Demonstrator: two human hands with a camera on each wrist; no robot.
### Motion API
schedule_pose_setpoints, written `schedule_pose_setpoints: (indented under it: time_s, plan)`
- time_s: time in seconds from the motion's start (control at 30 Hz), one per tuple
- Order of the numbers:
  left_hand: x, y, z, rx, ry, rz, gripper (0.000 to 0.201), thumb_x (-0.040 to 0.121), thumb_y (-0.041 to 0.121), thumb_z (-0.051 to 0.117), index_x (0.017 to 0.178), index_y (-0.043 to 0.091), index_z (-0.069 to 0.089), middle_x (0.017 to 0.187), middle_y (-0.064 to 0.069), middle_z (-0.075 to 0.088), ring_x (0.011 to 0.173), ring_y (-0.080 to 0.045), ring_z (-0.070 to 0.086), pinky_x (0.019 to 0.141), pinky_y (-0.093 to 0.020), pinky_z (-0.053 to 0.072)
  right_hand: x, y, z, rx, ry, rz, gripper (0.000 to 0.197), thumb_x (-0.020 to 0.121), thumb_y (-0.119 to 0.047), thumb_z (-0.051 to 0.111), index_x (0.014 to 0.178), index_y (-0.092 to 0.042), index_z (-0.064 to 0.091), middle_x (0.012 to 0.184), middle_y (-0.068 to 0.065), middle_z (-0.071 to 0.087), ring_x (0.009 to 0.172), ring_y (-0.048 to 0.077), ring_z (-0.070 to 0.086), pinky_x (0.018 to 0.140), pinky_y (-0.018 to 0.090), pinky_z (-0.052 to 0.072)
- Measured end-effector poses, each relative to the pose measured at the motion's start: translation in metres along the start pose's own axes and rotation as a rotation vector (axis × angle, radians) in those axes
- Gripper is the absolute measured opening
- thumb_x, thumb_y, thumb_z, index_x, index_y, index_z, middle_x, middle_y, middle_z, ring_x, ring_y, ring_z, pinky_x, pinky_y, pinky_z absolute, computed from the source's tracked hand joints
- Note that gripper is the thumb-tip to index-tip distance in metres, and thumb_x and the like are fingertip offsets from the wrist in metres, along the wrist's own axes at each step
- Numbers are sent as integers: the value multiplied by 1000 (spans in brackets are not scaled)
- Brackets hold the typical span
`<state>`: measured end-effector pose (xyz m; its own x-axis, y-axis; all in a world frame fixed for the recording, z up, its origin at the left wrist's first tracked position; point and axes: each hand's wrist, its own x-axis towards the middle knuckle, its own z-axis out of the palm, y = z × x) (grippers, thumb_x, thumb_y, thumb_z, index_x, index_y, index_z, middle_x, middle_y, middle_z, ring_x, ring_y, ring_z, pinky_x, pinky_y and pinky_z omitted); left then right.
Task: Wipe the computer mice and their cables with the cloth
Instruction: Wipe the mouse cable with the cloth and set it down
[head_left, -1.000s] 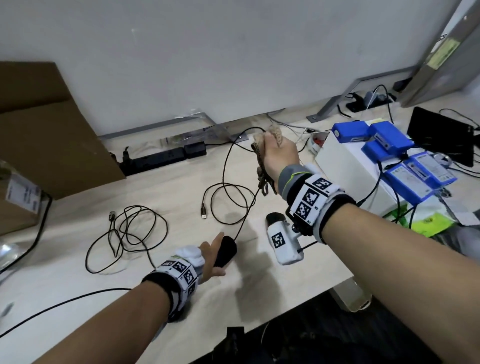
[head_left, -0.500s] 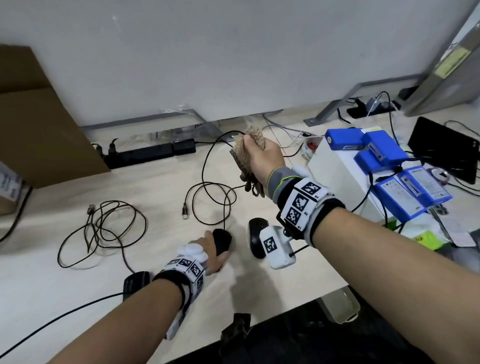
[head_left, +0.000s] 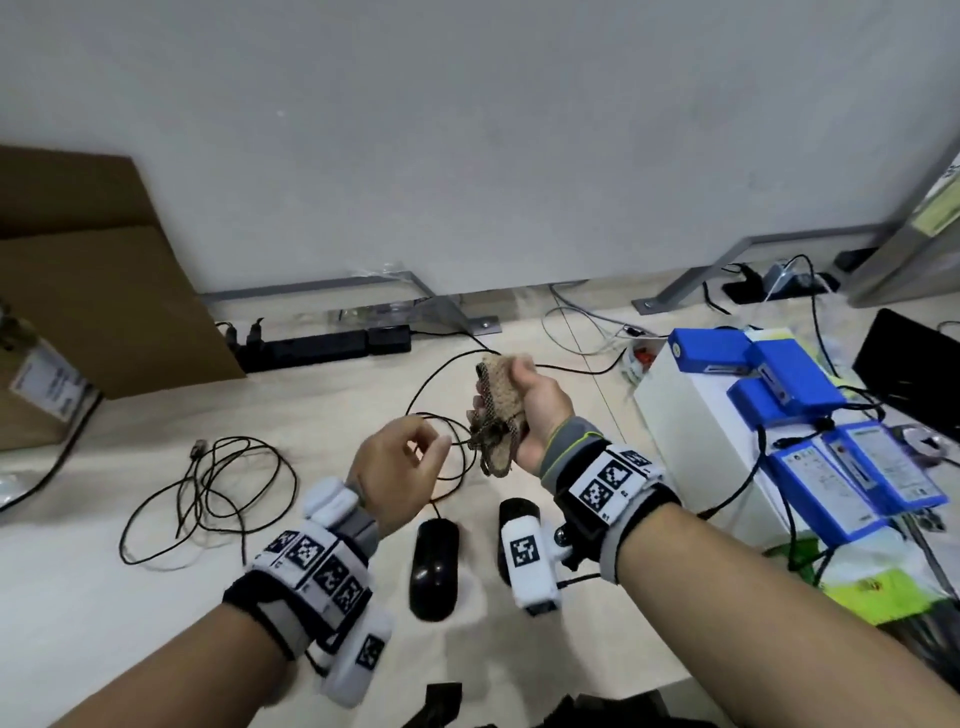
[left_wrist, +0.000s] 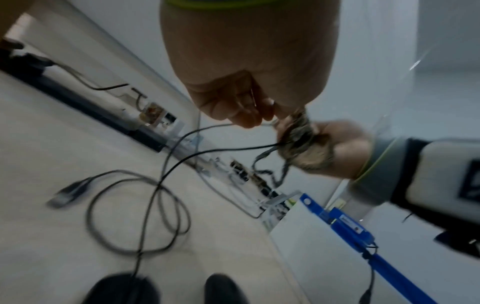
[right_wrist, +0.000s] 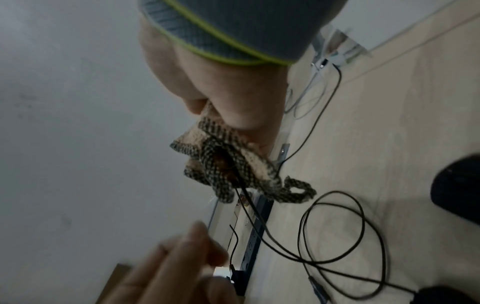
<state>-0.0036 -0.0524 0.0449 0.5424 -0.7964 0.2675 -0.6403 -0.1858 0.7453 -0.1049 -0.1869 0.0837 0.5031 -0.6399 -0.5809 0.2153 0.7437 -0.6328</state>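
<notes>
The right hand (head_left: 535, 410) grips a bunched, coarse-woven tan cloth (head_left: 496, 410) with the thin black cable (right_wrist: 262, 232) running through it, raised above the table (head_left: 311, 415). The left hand (head_left: 397, 478) pinches the cable beside it. A smooth black oval mouse (head_left: 434, 569) lies lengthwise, pointing away.

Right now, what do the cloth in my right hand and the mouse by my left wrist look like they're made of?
Cloth: looks like a coarse woven or knitted fabric, tan with dark checked edging and loose loops, matte. Mouse: probably black plastic, smooth with a faint sheen where light catches its back.
</notes>
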Motion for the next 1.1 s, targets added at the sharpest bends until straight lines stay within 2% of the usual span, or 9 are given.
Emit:
schedule_pose_setpoints:
  time_s: [0.07, 0.17, 0.3, 0.4, 0.53, 0.67, 0.8, 0.97, 1.1]
  plan:
    - [10, 14, -3, 14, -71, 75, 7, 84, 15, 68, 81, 18, 62, 78, 12, 58, 55, -6, 51, 58, -8, 35, 1, 1, 3, 80, 4, 22, 42, 99, -44, 41, 118, -9, 55, 81, 12, 57, 63, 25, 59, 65, 38, 53]
    - [17, 13, 6, 15, -247, -40, 12, 88, 22, 62, 99, 17, 58, 95, 8, 66, 59, -11, 55, 63, -27, 43, 0, 1, 14, 166, 14, 37, 38, 100, -44, 40, 111, -12, 57, 63, 11, 56, 52, 24, 57, 64, 38, 54]
    - [13, 4, 7, -10, -258, -47, 20, 88, 36, 53, 87, 16, 59, 75, 7, 64, 60, -9, 54, 63, -31, 47, -1, 1, 23, 176, 31, -20, 33, 102, -37, 37, 105, -10, 58, 49, 6, 47, 45, 21, 49, 57, 33, 53]
    - [14, 2, -4, -30, -208, 49, 15, 90, 25, 62, 76, 20, 59, 56, 14, 51, 55, 2, 49, 56, -10, 34, 3, -4, 23, 100, 115, -85, 29, 100, -24, 38, 88, -10, 60, 42, 0, 38, 34, 15, 37, 48, 26, 45]
    - [12, -5, -18, -59, -221, 144, 21, 92, 27, 54, 72, 20, 57, 57, 16, 51, 61, 8, 50, 59, -5, 33, 2, -17, 22, 59, 204, -159, 27, 94, -18, 40, 72, -16, 55, 40, -1, 34, 32, 15, 30, 47, 23, 39]
    - [17, -43, -18, 89, -327, 109, 25, 92, 25, 58, 72, 11, 59, 57, 11, 48, 57, -4, 46, 56, -14, 30, -2, -36, 28, -5, 258, -244, 28, 97, -22, 41, 74, -13, 54, 51, 3, 38, 30, 15, 33, 45, 22, 39]
    - [23, -92, -27, 546, -631, 22, 28, 94, 42, 46, 73, 25, 50, 77, 4, 59, 73, -20, 56, 64, -29, 42, -12, -64, 43, -48, 291, -375, 23, 97, -28, 50, 83, -12, 58, 57, 6, 44, 32, 15, 40, 45, 24, 45]
    - [29, -122, -49, 821, -759, -111, 22, 97, 33, 47, 78, 24, 52, 93, 0, 57, 85, -18, 56, 70, -22, 36, -36, -104, 53, 95, 252, -522, 30, 97, -28, 45, 94, -7, 66, 48, 0, 43, 33, 15, 41, 47, 23, 43]
    - [36, -134, -57, 710, -717, -171, 31, 94, 39, 49, 117, 23, 63, 121, 1, 62, 113, -21, 58, 95, -30, 45, -46, -98, 55, 106, 233, -543, 34, 99, -27, 41, 78, -13, 63, 43, -3, 41, 34, 13, 37, 47, 22, 40]
